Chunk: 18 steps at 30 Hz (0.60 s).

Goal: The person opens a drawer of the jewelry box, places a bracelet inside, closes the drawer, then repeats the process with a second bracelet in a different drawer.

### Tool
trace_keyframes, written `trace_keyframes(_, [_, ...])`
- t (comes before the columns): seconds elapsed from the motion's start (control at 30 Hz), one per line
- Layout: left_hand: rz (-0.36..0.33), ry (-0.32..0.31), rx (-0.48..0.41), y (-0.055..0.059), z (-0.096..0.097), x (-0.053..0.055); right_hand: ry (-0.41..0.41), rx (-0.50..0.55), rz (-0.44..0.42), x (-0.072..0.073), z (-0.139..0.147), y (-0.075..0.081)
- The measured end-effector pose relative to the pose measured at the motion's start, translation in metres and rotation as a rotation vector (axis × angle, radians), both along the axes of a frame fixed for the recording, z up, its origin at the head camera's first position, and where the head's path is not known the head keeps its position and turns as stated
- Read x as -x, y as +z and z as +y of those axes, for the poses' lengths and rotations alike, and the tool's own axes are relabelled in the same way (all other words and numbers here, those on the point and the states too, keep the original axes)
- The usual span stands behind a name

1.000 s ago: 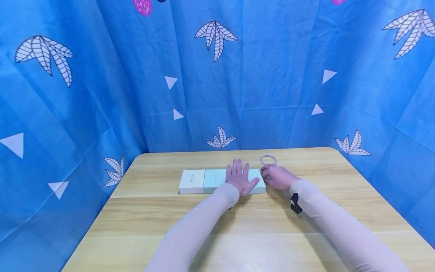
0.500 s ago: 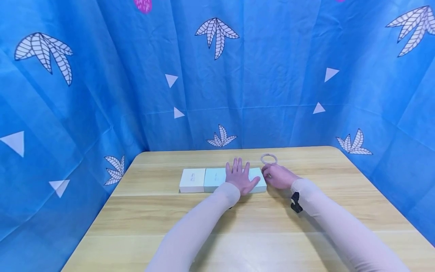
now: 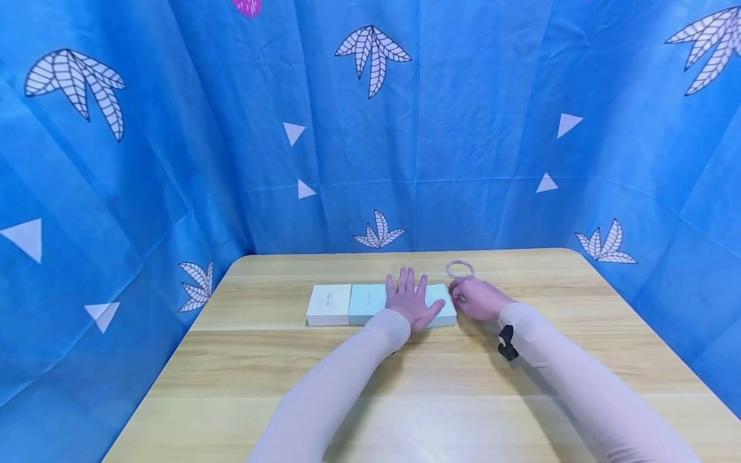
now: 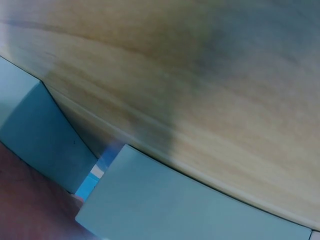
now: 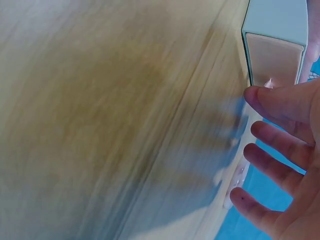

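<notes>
My left hand (image 3: 410,303) lies with fingers spread across a mint-green box (image 3: 444,314) at the right end of a row. In the left wrist view that hand (image 4: 35,202) is at the lower left, by one mint box (image 4: 52,137); a gap divides it from a second mint box (image 4: 195,197). My right hand (image 3: 477,299) is at the row's right end. In the right wrist view the box end shows a pale pink inner panel (image 5: 272,57) with a small ribbon tab (image 5: 269,83). Thumb and forefinger of the right hand (image 5: 292,150) pinch this tab; the other fingers are loosely bent.
A white box (image 3: 329,305) with small print stands at the left end of the row, against the second mint box. Behind my right hand lies a pale pink ring (image 3: 460,269) on the wooden table (image 3: 440,399). A blue patterned curtain (image 3: 463,128) surrounds the table's back and sides.
The head view has tilted slightly, so everything sits a little higher in it. Both hands and the boxes keep their places.
</notes>
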<state>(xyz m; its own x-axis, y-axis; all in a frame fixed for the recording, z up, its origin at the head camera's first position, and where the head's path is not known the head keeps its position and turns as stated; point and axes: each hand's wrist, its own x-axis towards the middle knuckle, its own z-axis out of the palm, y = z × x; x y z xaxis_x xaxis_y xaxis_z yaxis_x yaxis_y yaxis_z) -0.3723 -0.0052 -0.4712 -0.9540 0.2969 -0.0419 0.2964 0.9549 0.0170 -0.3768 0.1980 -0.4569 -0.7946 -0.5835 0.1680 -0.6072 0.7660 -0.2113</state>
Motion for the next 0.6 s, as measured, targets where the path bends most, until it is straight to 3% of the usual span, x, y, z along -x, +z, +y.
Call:
trace_keyframes(0.23, [0.035,-0.003,0.0,-0.0045,0.0002,0.0015,-0.003,-0.001,-0.004,0.0002,0.0027,0.0016])
trace_keyframes(0.6, [0.026,0.012,0.028,0.0006,0.0004,-0.003,0.019,-0.009,0.003,-0.0029,0.0058,0.0026])
